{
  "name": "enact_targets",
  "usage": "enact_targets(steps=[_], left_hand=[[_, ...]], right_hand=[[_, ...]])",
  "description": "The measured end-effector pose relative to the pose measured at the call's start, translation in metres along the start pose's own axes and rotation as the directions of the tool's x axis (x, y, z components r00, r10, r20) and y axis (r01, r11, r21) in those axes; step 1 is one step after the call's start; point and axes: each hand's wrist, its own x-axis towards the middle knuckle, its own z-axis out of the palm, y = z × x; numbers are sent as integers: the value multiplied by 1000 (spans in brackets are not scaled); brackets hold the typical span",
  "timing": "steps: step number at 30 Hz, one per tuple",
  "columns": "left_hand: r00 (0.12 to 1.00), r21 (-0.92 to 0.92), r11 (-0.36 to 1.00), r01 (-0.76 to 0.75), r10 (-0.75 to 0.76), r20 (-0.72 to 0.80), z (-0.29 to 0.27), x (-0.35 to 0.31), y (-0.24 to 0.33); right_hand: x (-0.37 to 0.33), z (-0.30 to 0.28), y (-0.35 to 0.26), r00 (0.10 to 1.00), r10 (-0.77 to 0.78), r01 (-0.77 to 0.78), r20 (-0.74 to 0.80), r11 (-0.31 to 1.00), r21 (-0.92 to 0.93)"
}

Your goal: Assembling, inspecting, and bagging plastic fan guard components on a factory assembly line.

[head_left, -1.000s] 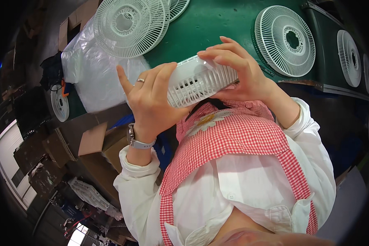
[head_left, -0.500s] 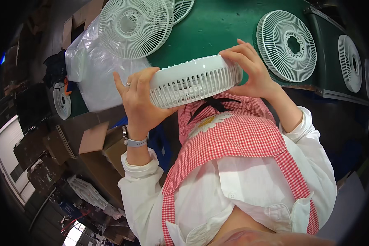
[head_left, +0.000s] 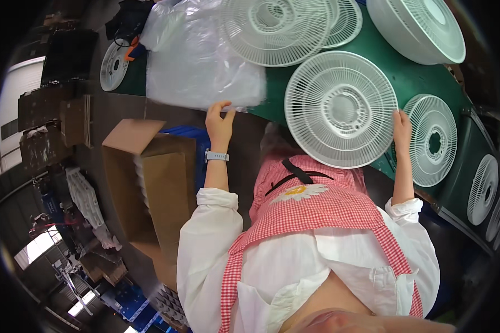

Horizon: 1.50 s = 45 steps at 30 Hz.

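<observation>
My right hand (head_left: 402, 133) grips the right rim of a round white fan grille (head_left: 316, 108), whose ribbed face is turned up over the table's front edge. My left hand (head_left: 220, 125) is off the grille, by the front edge of a stack of clear plastic bags (head_left: 205, 77). Its thumb and fingers are a little apart, the tips near the plastic, with nothing visible between them. Directly right of the held grille, another white grille (head_left: 415, 141) with an open centre lies on the green table (head_left: 394, 72).
Overlapping grilles (head_left: 236, 33) lie at the back, partly over the bags. Deep white fan covers (head_left: 400, 33) are stacked at the back right. More grilles (head_left: 482, 188) rest on the dark green surface at right. An open cardboard box (head_left: 172, 194) stands below left.
The grille has turned from edge-on to face-up and moved right. My left hand has let go of it and moved to the bags. The view has shifted left.
</observation>
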Motion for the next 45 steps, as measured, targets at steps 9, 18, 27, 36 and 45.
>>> enact_targets(steps=[9, 18, 27, 36, 45], left_hand=[[962, 304, 929, -209, 252, -107, 58, 131, -131], [942, -337, 927, 163, -44, 333, 41, 165, -173], [766, -581, 549, 601, -187, 615, 15, 189, -178], [979, -492, 857, 149, -59, 195, -23, 183, -157], [906, -607, 774, 181, 109, 410, -29, 159, -124]], right_hand=[[-85, 231, -168, 901, -290, 315, 323, 949, -26], [-80, 367, -228, 948, -52, 57, 314, 998, -7], [-37, 446, -224, 849, -66, 17, 525, 995, 97], [-66, 435, -265, 825, 227, -299, 518, 952, 59], [-69, 439, -306, 908, 2, -162, 419, 923, 348]])
